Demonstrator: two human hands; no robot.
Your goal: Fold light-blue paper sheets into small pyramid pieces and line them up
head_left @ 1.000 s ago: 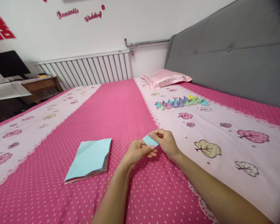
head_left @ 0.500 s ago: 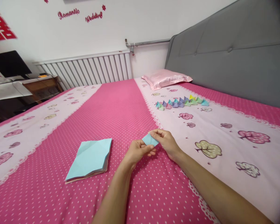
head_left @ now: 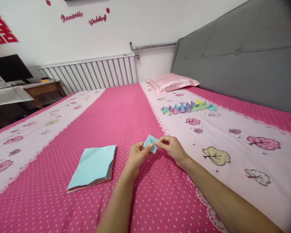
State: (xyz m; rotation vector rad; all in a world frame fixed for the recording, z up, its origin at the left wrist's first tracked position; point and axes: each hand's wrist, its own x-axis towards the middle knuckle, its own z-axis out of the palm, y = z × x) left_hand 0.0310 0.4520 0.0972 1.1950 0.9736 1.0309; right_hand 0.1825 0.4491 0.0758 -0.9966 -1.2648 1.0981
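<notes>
A small light-blue folded paper (head_left: pixel 151 141) is held up between my two hands, just above the pink dotted bedsheet. It shows a diamond outline with a fold line down from its top corner. My left hand (head_left: pixel 137 155) pinches its left side, thumb on the front face. On the right side, my right hand (head_left: pixel 172 148) grips it with thumb and fingers. To the left of my forearm lies a stack of square paper (head_left: pixel 94 165), its top sheet light blue and creased, with other colours showing at the edge.
Several small folded paper pieces (head_left: pixel 188 107) in blue, purple, green, pink and yellow sit in rows on the pale printed strip of the bedsheet (head_left: pixel 121 110). Behind them are a pink pillow (head_left: pixel 172 83) and a grey headboard (head_left: pixel 242 61). A radiator (head_left: pixel 92 73) stands along the wall.
The folded paper has turned from a slanted position so that one corner points up and its creased face shows. Both hands have shifted their pinch to its sides; the left moved slightly leftward.
</notes>
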